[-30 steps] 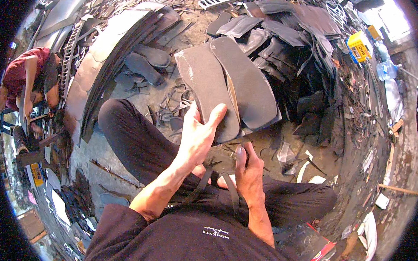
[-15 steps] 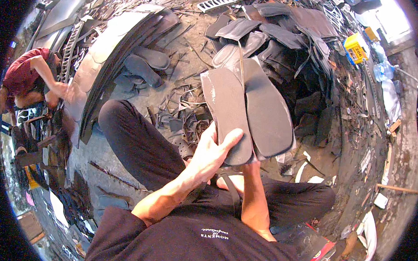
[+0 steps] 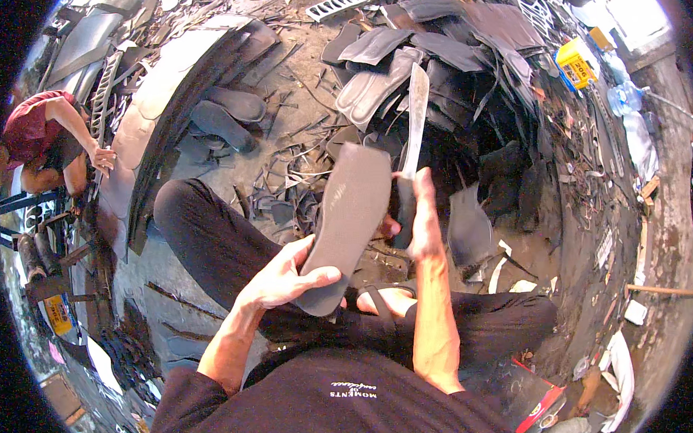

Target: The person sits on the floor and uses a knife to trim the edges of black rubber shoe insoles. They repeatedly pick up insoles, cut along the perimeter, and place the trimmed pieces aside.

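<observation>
My left hand (image 3: 291, 277) is closed around the heel end of a grey shoe sole (image 3: 346, 192), its thumb on the top face. The sole tilts with its toe end away from me. In my right hand (image 3: 423, 218) is a knife (image 3: 417, 111), its long worn blade pointing up and away and its dark handle in my fist. The blade stands just right of the sole, apart from it. A second sole-shaped piece (image 3: 470, 226), blurred, is to the right of my right hand; whether it touches the ground I cannot tell.
A heap of dark cut soles (image 3: 384, 81) rises ahead. A curved stack of large sheets (image 3: 159, 101) stands left, where another person (image 3: 46, 143) bends over it. Dark scraps (image 3: 273, 196) litter the ground. Right lie a yellow box (image 3: 576, 62) and a plastic bottle (image 3: 625, 97).
The paired pieces are apart: one sole stays in my left hand, lower and to the left, while the other is away at the right. My right hand has come into view with the knife raised.
</observation>
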### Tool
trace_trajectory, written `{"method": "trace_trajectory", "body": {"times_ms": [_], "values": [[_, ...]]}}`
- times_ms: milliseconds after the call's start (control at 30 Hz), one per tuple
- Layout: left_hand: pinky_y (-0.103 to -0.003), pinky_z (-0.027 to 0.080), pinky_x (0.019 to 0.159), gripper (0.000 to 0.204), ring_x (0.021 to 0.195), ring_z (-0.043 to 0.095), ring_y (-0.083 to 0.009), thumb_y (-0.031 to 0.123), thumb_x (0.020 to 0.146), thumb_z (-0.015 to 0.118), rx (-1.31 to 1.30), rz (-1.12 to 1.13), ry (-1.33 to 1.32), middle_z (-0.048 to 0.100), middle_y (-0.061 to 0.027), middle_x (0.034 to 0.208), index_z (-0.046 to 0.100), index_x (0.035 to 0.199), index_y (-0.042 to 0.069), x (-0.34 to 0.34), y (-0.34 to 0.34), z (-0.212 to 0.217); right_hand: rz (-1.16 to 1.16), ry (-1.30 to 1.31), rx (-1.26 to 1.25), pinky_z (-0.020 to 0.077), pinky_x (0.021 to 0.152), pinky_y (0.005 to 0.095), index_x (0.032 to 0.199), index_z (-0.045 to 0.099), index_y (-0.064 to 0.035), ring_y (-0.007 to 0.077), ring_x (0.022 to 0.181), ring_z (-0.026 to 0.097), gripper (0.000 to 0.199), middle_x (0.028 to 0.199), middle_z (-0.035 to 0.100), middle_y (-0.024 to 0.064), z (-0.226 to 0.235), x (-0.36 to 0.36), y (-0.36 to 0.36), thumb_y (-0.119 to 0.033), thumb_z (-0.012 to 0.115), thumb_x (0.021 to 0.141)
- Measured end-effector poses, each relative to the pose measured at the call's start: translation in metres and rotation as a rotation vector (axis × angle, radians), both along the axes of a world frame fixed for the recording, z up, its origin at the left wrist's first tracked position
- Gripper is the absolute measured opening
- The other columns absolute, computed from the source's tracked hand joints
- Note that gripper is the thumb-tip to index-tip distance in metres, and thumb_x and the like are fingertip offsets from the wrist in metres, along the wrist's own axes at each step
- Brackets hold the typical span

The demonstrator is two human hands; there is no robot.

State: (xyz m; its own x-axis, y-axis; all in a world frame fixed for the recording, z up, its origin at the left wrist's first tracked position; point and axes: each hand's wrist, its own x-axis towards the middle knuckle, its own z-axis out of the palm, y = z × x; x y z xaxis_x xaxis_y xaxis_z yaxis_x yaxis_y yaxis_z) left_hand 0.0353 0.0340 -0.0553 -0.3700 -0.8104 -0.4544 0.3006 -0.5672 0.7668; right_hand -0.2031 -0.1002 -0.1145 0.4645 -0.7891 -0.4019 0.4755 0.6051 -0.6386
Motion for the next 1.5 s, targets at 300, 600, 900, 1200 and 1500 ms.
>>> {"method": "trace_trajectory", "body": {"times_ms": [300, 600, 900, 1200, 1500], "values": [[-0.029, 0.055, 0.075, 0.036, 0.081, 0.066, -0.0088, 0.034, 0.097, 0.082, -0.092, 0.468, -0.367, 0.076, -0.0022, 0.098, 0.073, 0.114, 0.003, -0.016, -0.042, 0.003, 0.141, 0.679, -0.629, 0.0358, 0.053, 0.026, 0.117, 0.064, -0.0051, 0.0059, 0.058, 0.043, 0.033, 0.075, 0.054, -0.0064, 0.064, 0.023, 0.081, -0.036, 0.066, 0.106], [-0.029, 0.058, 0.072, 0.037, 0.078, 0.069, -0.0085, 0.031, 0.091, 0.088, -0.186, 0.284, -0.304, 0.076, -0.0019, 0.092, 0.073, 0.11, 0.002, 0.0, -0.037, 0.035, 0.342, 1.133, -0.797, 0.0463, 0.062, 0.0386, 0.107, 0.063, -0.0003, 0.0235, 0.062, 0.058, 0.054, 0.071, 0.057, 0.0153, 0.102, -0.047, 0.102, -0.051, 0.045, 0.113], [-0.037, 0.056, 0.072, 0.041, 0.076, 0.07, -0.0156, 0.034, 0.085, 0.09, -0.481, -0.181, -0.429, 0.076, -0.0091, 0.081, 0.077, 0.101, -0.001, -0.022, -0.026, 0.056, 0.467, 0.83, -0.497, 0.0423, 0.052, 0.0326, 0.106, 0.062, -0.0084, 0.0124, 0.054, 0.05, 0.044, 0.065, 0.053, 0.0041, 0.095, -0.024, 0.069, -0.048, 0.043, 0.114], [-0.03, 0.055, 0.069, 0.037, 0.083, 0.07, -0.016, 0.014, 0.09, 0.086, -0.204, 0.978, -0.216, 0.072, -0.0007, 0.104, 0.067, 0.121, 0.007, -0.023, -0.05, 0.001, 0.126, 0.832, -0.53, 0.0367, 0.051, 0.0279, 0.105, 0.059, -0.0077, 0.0094, 0.054, 0.043, 0.041, 0.066, 0.046, -0.0019, 0.082, 0.007, 0.087, -0.044, 0.043, 0.115], [-0.037, 0.064, 0.076, 0.043, 0.095, 0.073, -0.0134, 0.03, 0.094, 0.083, 0.053, 1.018, 0.038, 0.073, -0.0013, 0.111, 0.064, 0.129, 0.014, -0.037, -0.049, 0.022, 0.132, 1.082, -0.73, 0.0507, 0.059, 0.0436, 0.111, 0.06, -0.006, 0.0342, 0.064, 0.069, 0.039, 0.066, 0.064, 0.0132, 0.067, -0.003, 0.142, -0.044, 0.049, 0.112]]}}
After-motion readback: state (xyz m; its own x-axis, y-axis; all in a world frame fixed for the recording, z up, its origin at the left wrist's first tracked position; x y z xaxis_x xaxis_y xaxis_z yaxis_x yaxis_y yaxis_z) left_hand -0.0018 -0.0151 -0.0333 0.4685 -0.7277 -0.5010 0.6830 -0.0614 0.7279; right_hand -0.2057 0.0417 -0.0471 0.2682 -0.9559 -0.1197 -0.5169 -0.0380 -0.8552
